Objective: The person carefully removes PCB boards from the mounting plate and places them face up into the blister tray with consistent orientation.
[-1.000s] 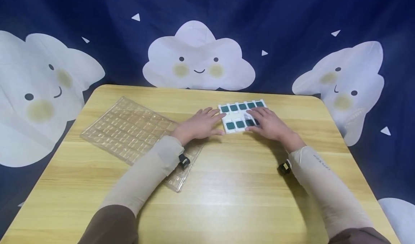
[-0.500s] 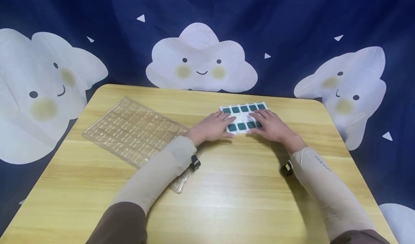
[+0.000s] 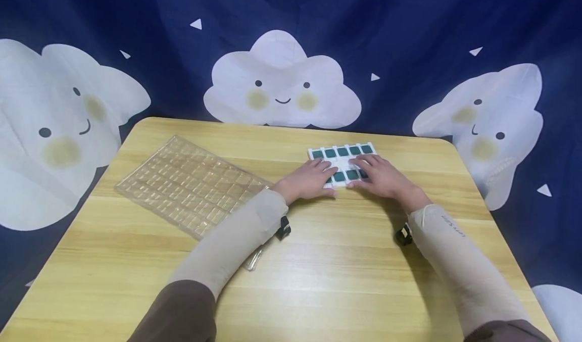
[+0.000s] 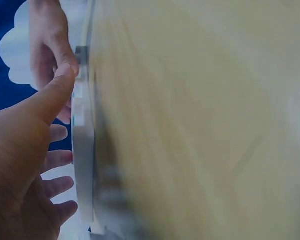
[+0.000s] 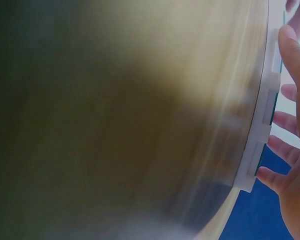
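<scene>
A white rectangular panel with two rows of dark green squares lies near the far side of the table. My left hand rests on its left part, fingers spread over the top and thumb by the near edge. On the right part lies my right hand, fingertips on the surface and thumb at the near edge. In the left wrist view the panel's side shows beside my loosely spread fingers. The right wrist view has the panel's notched edge next to my fingers. My hands hide part of the squares.
A clear plastic tray with many small compartments lies at the left of the wooden table, partly under my left forearm. Behind the table hangs a dark blue cloth printed with white clouds.
My left hand has slid to the right, from the panel's left edge onto its left part. My right hand stays almost where it was on the panel.
</scene>
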The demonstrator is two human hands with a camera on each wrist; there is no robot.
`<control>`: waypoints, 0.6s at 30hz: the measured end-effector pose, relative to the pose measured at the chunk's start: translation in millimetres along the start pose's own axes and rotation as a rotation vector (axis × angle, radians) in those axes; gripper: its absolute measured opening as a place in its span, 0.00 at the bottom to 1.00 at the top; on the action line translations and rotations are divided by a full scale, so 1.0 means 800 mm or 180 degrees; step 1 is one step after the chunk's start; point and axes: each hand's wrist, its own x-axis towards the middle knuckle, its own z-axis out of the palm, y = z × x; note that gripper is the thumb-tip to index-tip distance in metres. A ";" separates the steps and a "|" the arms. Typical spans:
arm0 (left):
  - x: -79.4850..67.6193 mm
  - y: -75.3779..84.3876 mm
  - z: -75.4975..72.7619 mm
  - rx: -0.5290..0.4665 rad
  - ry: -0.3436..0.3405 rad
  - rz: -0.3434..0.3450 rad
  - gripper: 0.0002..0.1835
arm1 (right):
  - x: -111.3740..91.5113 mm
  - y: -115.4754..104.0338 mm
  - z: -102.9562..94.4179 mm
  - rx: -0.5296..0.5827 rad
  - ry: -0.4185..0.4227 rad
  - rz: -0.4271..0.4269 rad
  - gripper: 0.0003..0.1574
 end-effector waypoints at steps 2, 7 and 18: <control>0.003 0.001 0.003 0.0017 0.0019 0.0017 0.44 | 0.001 0.000 0.000 0.0025 -0.0026 0.0031 0.48; 0.009 0.004 0.005 0.0084 0.0049 0.0009 0.46 | 0.003 -0.003 -0.005 0.0078 -0.0144 0.0131 0.50; 0.015 0.021 0.004 0.0245 0.0072 -0.0239 0.43 | 0.005 -0.007 -0.006 0.0249 -0.0241 0.0281 0.50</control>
